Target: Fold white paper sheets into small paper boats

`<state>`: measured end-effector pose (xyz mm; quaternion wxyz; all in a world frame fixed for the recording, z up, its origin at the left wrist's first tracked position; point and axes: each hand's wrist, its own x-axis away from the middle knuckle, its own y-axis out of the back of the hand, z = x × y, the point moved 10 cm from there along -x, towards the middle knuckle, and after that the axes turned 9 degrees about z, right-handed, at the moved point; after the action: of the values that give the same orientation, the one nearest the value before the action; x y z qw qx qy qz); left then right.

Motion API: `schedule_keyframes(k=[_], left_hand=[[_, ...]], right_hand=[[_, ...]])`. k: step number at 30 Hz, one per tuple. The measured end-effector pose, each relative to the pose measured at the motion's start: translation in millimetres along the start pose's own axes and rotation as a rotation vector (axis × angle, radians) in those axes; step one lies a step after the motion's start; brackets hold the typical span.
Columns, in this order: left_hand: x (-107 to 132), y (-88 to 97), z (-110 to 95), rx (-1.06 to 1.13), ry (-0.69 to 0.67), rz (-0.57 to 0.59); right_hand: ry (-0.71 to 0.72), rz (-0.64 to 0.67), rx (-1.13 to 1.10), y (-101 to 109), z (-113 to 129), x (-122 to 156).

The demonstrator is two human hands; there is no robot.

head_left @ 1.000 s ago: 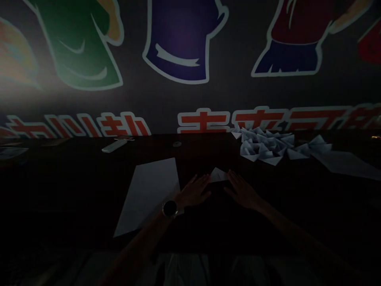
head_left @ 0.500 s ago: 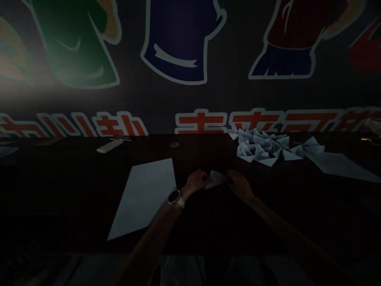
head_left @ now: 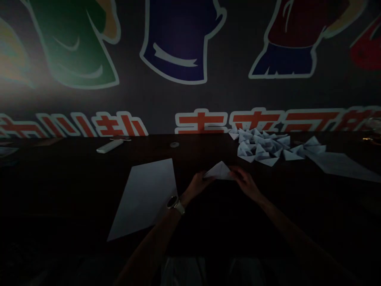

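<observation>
A small folded white paper piece is held up just above the dark table in the middle of the view. My left hand, with a watch on its wrist, pinches the piece's left corner. My right hand grips its right side with closed fingers. A flat white paper sheet lies on the table just left of my left hand.
A pile of several folded white paper pieces lies at the back right, with another flat sheet beside it. A white remote-like bar and a small round object rest near the far edge. A painted wall rises behind.
My hands lay flat and open beside the folded piece; they closed on it from both sides and have lifted it slightly off the table.
</observation>
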<state>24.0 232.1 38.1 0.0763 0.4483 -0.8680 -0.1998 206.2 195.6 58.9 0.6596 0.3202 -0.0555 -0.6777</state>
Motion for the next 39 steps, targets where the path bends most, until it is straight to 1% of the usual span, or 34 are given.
schedule_keyframes(k=[2, 3, 5, 6, 8, 10, 12, 14, 16, 18, 20, 22, 24, 25, 29, 31, 32, 34, 36, 37, 39], left_hand=[[0, -10.4, -5, 0.202, -0.036, 0.095], [1, -13.1, -8, 0.276, -0.054, 0.114], [2, -14.0, -9, 0.368, -0.066, 0.101], [2, -13.6, -8, 0.394, -0.062, 0.084], [3, -14.1, -6, 0.437, -0.054, 0.064], [3, -18.3, -4, 0.488, -0.044, 0.088], [2, -23.5, -3, 0.540, -0.030, 0.134], [2, -24.4, -4, 0.551, -0.027, 0.158], [3, -18.8, -7, 0.483, -0.049, 0.140], [4, -7.6, -11, 0.328, -0.086, 0.073], [6, 0.4, -17, 0.157, -0.126, 0.015], [8, 0.3, -23, 0.046, -0.170, 0.007], [8, -2.7, -27, 0.008, -0.207, 0.007], [7, -2.7, -27, -0.002, -0.218, -0.010], [6, 6.2, -26, -0.003, -0.237, -0.138], [7, 8.6, -27, -0.018, -0.234, -0.170], [8, 9.6, -28, -0.041, -0.220, -0.189], [14, 14.1, -31, -0.120, -0.178, -0.270], [23, 15.7, -41, -0.235, -0.177, -0.341], [26, 12.7, -47, -0.299, -0.194, -0.340], [27, 2.0, -55, -0.393, -0.227, -0.271]], right_hand=[[-0.009, -0.032, -0.016, 4, 1, 1], [-0.027, -0.059, -0.022, 6, 0, 2], [-0.071, -0.103, -0.072, 10, -3, 4], [-0.100, -0.099, -0.132, 8, -6, 5], [-0.190, -0.033, -0.294, -2, -13, 7], [-0.276, 0.041, -0.444, -14, -18, 9], [-0.317, 0.044, -0.536, -18, -20, 12], [-0.323, 0.028, -0.586, -17, -19, 12], [-0.331, 0.032, -0.601, -15, -19, 13], [-0.328, 0.055, -0.571, -14, -18, 13], [-0.306, 0.105, -0.473, -14, -13, 13], [-0.254, 0.181, -0.340, -20, -3, 13], [-0.202, 0.246, -0.246, -28, 7, 13], [-0.185, 0.257, -0.230, -31, 11, 14], [-0.187, 0.195, -0.279, -31, 18, 14], [-0.187, 0.176, -0.290, -29, 21, 14], [-0.183, 0.173, -0.289, -28, 22, 14], [-0.175, 0.145, -0.287, -25, 25, 13], [-0.167, 0.071, -0.269, -17, 27, 12], [-0.157, 0.023, -0.247, -12, 30, 11], [-0.122, -0.060, -0.196, -4, 37, 11]])
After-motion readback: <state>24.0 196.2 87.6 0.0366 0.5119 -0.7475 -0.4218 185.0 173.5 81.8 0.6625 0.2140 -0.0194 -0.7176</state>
